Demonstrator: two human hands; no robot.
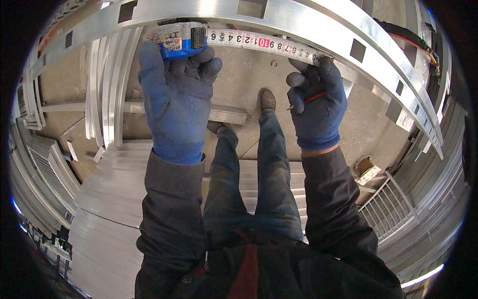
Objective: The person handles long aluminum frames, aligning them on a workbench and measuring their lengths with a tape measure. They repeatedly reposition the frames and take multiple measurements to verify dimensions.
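My left hand, in a blue work glove, holds the blue and silver case of a tape measure with its fingers round the lower side. The pulled-out blade runs to the right along the near edge of a silver metal beam that has square cut-outs. At the blade's far end, my gloved right hand pinches the tape between thumb and fingers. A thin red stick-like thing, perhaps a pencil, is also tucked in that hand; its ends are mostly hidden.
Long metal profiles lie at the left, and a short bar rests on the floor by my feet. Flat metal panels spread below my left arm. A barred frame stands at the right, and dark cables hang behind the beam.
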